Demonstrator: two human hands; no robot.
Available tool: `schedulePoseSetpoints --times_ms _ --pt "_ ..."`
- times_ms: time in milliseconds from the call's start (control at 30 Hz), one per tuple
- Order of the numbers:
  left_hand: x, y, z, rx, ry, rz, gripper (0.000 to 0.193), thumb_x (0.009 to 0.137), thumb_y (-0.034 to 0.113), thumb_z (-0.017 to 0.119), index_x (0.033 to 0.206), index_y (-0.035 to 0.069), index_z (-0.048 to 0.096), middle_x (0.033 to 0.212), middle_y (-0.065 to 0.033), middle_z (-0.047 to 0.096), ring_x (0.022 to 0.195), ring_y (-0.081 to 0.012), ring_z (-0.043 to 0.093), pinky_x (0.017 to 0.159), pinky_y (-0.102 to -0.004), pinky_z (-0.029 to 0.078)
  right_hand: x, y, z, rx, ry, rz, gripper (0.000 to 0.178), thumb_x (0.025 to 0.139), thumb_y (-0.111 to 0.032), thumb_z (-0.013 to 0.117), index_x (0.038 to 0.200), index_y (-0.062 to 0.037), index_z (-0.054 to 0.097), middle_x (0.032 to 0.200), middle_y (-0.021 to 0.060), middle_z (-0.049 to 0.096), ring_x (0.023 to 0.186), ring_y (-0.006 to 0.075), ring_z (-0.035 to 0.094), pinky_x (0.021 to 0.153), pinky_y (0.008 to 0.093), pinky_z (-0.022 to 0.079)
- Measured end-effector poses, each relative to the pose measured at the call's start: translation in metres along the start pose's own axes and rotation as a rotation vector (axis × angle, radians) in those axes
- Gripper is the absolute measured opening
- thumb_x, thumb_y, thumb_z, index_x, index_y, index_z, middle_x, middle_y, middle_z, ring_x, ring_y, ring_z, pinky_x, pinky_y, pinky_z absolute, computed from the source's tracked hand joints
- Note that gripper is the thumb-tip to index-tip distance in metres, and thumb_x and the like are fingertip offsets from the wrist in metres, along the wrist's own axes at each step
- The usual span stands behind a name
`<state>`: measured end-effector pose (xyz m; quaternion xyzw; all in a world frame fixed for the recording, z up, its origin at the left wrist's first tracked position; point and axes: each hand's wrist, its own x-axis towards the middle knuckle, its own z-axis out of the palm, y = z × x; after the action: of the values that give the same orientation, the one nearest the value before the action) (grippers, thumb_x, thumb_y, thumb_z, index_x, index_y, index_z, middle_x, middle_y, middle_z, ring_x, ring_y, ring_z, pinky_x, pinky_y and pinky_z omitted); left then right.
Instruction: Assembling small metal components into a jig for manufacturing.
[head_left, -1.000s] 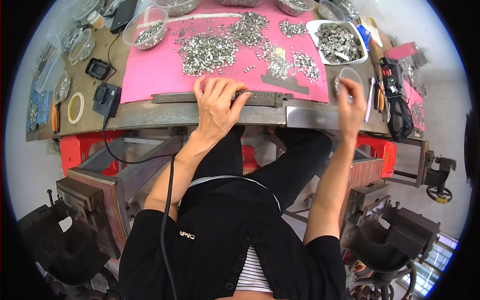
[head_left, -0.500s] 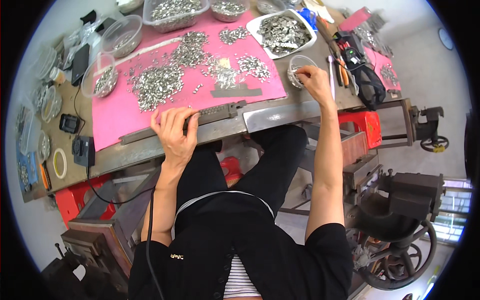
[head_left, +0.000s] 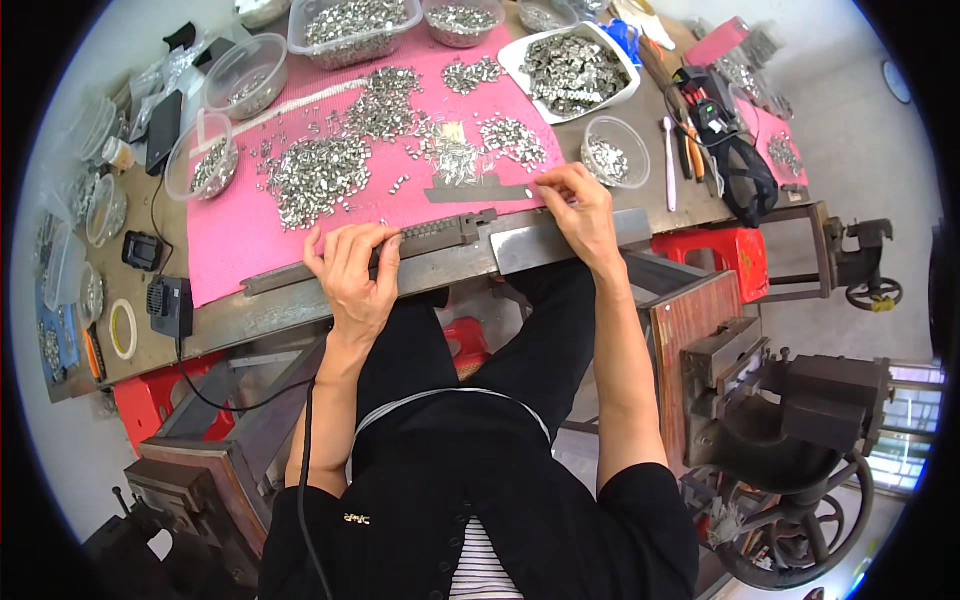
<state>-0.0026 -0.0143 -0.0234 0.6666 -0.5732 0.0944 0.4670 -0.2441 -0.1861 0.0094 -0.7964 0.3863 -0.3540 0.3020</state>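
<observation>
A long dark metal bar (head_left: 432,235) with a row of small links or pieces along its top lies by the bench's front edge. My left hand (head_left: 355,275) rests over its middle, with thumb and fingers closed on it. My right hand (head_left: 583,217) is above the right end of the pink mat (head_left: 225,265), thumb and forefinger pinched on a small shiny metal piece (head_left: 530,193). Beneath those fingertips ends a flat grey strip (head_left: 465,195). A round clear tub (head_left: 641,168) of small metal pieces stands just beyond my right hand.
Piles of small metal parts (head_left: 318,178) cover the mat. Behind them stand a large clear container (head_left: 355,50) and a white tray (head_left: 515,58) of metal links. A smooth metal plate (head_left: 530,250) lies along the front edge. Pliers (head_left: 692,158) are at right, a black charger (head_left: 170,308) at left.
My right hand has moved left from the round clear tub to the mat's right end, a small metal piece now showing in its fingertips. My left hand stays on the bar.
</observation>
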Motion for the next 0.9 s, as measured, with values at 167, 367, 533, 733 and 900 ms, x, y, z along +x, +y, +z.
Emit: schedulePoseSetpoints --times_ms 167,367,533,733,900 --pt "0.001 0.001 0.001 0.006 -0.003 -0.012 0.011 0.087 0.013 0.076 0.097 0.012 0.071 0.095 -0.0014 0.069 0.096 -0.0209 0.063 0.111 -0.0474 0.028 -0.006 0.005 0.0 -0.043 0.003 -0.082 0.014 0.087 0.001 0.072 0.101 -0.0001 0.073 0.092 0.0076 0.066 0.075 0.0153 0.064 0.069 0.0278 0.051" --pt "0.0 0.001 0.0 -0.003 0.0 -0.009 0.011 0.087 0.013 0.076 0.097 0.013 0.071 0.095 -0.0011 0.069 0.095 -0.0208 0.063 0.111 -0.0474 0.027 -0.002 -0.003 0.004 -0.165 -0.008 -0.151 0.017 0.088 0.002 0.071 0.104 -0.0026 0.075 0.093 0.0102 0.065 0.079 0.0214 0.065 0.07 0.0309 0.052" --pt "0.0 0.001 -0.002 -0.007 -0.002 -0.016 0.01 0.087 0.013 0.075 0.097 0.013 0.072 0.095 -0.0004 0.069 0.096 -0.0199 0.063 0.111 -0.047 0.026 0.0 0.0 0.003 -0.292 -0.072 -0.273 0.013 0.086 0.002 0.071 0.098 -0.0005 0.068 0.093 0.0123 0.064 0.083 0.0288 0.066 0.073 0.0362 0.053" --pt "0.002 0.002 0.0 0.002 0.001 -0.014 0.011 0.086 0.013 0.076 0.097 0.014 0.072 0.095 0.0002 0.068 0.096 -0.0195 0.063 0.111 -0.0486 0.027 -0.007 -0.028 0.017 -0.167 -0.043 -0.221 0.01 0.086 0.001 0.071 0.095 0.0007 0.066 0.094 0.013 0.067 0.085 0.0296 0.067 0.076 0.0361 0.053" --pt "0.001 0.0 0.001 -0.006 0.005 -0.001 0.013 0.086 0.013 0.076 0.098 0.013 0.071 0.095 0.0002 0.068 0.095 -0.0197 0.062 0.111 -0.0489 0.027 -0.016 -0.049 0.056 -0.038 -0.12 -0.362 0.013 0.082 0.0 0.073 0.092 -0.0045 0.065 0.097 0.008 0.064 0.092 0.0271 0.061 0.081 0.0386 0.046"
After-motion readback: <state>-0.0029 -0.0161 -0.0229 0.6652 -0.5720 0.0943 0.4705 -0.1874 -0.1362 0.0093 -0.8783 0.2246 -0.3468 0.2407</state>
